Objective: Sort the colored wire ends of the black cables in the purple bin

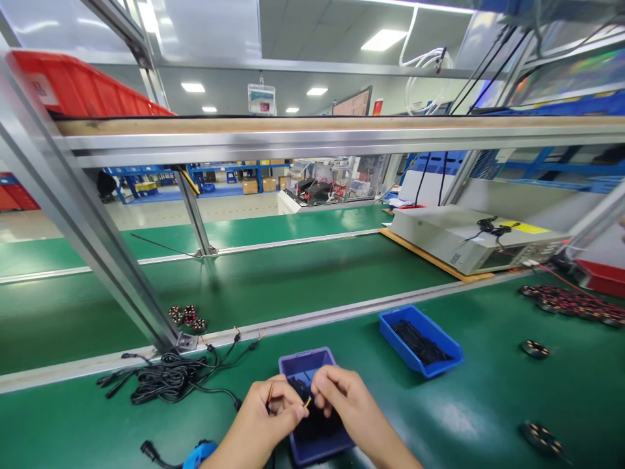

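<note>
My left hand (pixel 266 417) is closed in a pinch on a cable's thin wires (pixel 307 402), whose yellow ends stick out past the thumb. Close beside the wire tips, my right hand (pixel 349 397) is closed, thumb against fingers; anything between them is hidden or too small to make out. Both hands are over a purple-blue bin (pixel 322 453) with small black pieces inside. At my left wrist there is a blue band (pixel 201 452), and a black cable connector (pixel 150 449) lies near it.
Bundled black cables (pixel 166 378) lie at left by a metal post. A blue bin (pixel 420 339) holds black pieces. Round coil parts (pixel 571 303) are grouped at right, with single ones (pixel 534 350) nearer. Behind stands a grey instrument (pixel 469 238); a shelf rail (pixel 312 146) crosses above.
</note>
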Demonstrator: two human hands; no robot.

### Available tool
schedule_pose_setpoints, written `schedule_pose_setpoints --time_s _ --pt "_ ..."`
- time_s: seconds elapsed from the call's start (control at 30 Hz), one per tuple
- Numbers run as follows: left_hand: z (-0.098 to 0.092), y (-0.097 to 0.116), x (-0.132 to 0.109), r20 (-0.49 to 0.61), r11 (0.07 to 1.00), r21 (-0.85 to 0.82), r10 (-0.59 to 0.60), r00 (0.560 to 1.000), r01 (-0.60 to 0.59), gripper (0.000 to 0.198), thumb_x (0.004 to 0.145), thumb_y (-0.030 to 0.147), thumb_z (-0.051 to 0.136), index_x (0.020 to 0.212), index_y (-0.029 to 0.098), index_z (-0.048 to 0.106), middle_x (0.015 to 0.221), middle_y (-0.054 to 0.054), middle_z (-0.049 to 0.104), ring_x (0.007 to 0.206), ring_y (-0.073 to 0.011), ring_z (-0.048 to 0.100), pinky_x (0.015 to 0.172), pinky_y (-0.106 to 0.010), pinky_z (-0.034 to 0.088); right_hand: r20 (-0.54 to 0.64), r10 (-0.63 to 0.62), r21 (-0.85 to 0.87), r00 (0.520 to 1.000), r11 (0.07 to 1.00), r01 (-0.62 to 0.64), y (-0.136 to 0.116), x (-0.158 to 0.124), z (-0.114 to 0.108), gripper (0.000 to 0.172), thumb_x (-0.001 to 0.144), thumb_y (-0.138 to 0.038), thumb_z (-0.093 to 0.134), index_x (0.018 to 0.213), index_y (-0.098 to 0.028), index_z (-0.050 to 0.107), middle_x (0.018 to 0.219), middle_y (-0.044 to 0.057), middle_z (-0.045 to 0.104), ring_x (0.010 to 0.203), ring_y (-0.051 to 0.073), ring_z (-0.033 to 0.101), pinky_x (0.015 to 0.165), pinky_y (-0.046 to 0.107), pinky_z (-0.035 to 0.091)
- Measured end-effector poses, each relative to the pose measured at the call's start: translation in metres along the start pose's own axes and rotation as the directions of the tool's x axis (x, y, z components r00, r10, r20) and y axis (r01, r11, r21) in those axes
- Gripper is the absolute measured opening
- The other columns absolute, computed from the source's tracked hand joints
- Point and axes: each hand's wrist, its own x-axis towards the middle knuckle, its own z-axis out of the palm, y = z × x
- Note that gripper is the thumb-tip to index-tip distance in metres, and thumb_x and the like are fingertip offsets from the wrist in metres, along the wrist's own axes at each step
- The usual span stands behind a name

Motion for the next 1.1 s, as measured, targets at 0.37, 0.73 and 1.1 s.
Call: schedule_pose_setpoints --time_s 0.37,0.73,1.1 --pt "0.003 -0.006 0.002 -0.028 0.987 -0.117 -0.11 0.994 0.106 0.05 0.08 0.068 0.063 0.08 0.02 0.053 0.044 0.01 0.047 0.033 -0.0054 0.034 0.037 -0.017 0.019 0.026 -0.051 -0.47 0.998 0.881 0.058 0.019 0.005 0.038 0.023 0.077 -0.001 0.063 0.064 -0.02 0.066 0.067 0.006 0.068 0.075 0.025 0.062 0.067 0.032 0.04" --pt "0.008 -0.012 0.002 0.06 0.99 -0.101 -0.095 0.994 0.101 0.044 0.085 0.064 0.06 0.083 0.022 0.047 0.046 0.008 0.054 0.034 -0.0068 0.04 0.036 -0.016 0.028 -0.143 -0.037 -0.268 0.989 0.963 -0.002 0.011 -0.004 0.006 0.026 0.1 -0.022 0.044 0.076 -0.023 0.054 0.075 0.0 0.064 0.072 0.017 0.062 0.067 0.025 0.045" --pt "0.007 -0.011 0.003 0.078 0.992 -0.057 -0.11 0.991 0.115 0.037 0.085 0.053 0.066 0.083 0.02 0.05 0.046 0.008 0.055 0.034 -0.0066 0.04 0.036 -0.016 0.022 -0.209 -0.068 0.041 0.975 0.996 0.079 -0.001 -0.009 -0.002 0.027 0.098 -0.027 0.046 0.072 -0.023 0.052 0.07 -0.002 0.055 0.069 0.016 0.055 0.065 0.024 0.04"
